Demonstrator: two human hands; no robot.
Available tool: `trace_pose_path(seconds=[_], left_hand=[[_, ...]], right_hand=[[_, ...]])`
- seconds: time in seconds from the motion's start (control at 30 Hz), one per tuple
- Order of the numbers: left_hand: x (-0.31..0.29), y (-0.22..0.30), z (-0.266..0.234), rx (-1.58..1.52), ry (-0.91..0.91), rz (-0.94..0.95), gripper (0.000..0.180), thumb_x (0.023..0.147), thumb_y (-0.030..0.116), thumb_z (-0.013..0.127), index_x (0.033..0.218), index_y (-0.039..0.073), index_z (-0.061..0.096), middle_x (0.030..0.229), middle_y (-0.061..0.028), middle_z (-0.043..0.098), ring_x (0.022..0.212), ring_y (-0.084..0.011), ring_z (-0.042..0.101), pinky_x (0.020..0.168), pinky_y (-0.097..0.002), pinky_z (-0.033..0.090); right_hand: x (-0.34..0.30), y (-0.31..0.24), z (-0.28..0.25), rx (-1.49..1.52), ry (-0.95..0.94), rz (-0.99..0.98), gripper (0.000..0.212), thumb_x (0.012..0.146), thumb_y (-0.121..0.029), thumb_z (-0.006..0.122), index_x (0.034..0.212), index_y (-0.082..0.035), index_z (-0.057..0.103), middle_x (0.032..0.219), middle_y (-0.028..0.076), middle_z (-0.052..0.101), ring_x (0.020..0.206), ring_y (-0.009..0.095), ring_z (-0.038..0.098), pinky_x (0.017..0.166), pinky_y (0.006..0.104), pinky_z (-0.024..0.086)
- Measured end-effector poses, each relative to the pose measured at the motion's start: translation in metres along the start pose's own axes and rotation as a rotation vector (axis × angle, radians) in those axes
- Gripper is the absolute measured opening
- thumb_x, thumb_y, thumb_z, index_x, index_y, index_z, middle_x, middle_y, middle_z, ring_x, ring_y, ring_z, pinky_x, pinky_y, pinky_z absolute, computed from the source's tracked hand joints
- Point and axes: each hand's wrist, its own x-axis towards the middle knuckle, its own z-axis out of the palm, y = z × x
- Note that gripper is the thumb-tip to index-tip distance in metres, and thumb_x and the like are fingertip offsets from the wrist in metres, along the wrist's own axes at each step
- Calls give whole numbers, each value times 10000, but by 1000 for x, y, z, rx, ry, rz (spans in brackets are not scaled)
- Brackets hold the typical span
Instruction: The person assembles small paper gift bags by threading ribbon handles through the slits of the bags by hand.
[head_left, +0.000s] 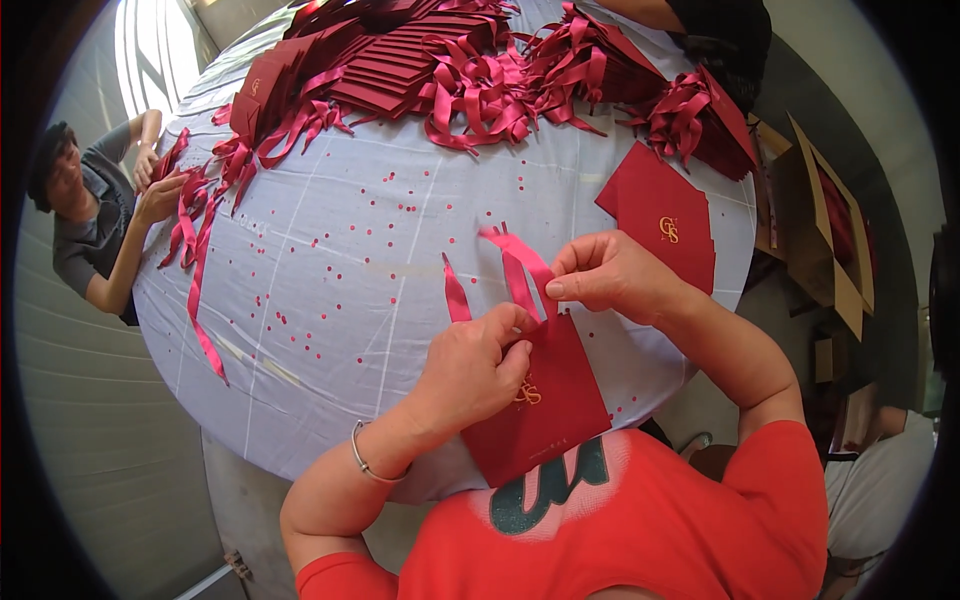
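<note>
A dark red paper bag [555,400] with gold print lies flat at the table's near edge, against my red shirt. At its top edge my left hand [480,365] is closed, thumb and fingers pinching a pink ribbon [518,280] where it meets the bag. To the right of it, my right hand [610,275] pinches the same ribbon between thumb and forefinger. Ribbon ends stick up beyond both hands, one of them left of my left hand. The holes in the bag's top edge are hidden by my fingers.
Flat red bags [660,215] lie to the right. Stacks of ribboned bags [390,70] cover the far side. Small red paper dots are scattered over the white-clothed table [330,370]. A co-worker [90,220] handles ribbons at left; an open cardboard box [820,220] stands at right.
</note>
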Motion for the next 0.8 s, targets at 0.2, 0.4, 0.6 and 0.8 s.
trace_pose_path(seconds=[0.2,0.4,0.6,0.8], left_hand=[[3,-5,-2,-44,-46,-37,126,882,114,605,981,68,669,835,-141,713,769,-328,690,669,-399,527],[2,-4,-7,-267,-105,-7,108,921,93,607,943,48,702,835,-70,722,797,-172,680,702,-305,524],[6,5,-17,-384,-231,-8,104,924,66,606,958,33,698,875,-33,725,868,-114,668,761,-267,529],[1,-27,1,-767,-235,83,199,909,90,658,1079,-10,628,1032,-78,691,934,-148,660,811,-278,537]], right_hand=[[-10,-18,11,90,-238,-220,112,878,-64,716,960,-24,651,815,1,672,639,32,560,540,178,411],[0,-23,26,34,-602,-310,107,920,-15,646,1022,14,632,910,67,695,640,69,610,586,200,499],[0,-41,37,-70,-695,-221,137,907,6,649,1040,19,618,896,71,690,645,83,639,558,198,508],[3,-55,53,15,-740,-240,276,848,13,719,1099,20,603,867,70,680,631,94,647,530,202,508]])
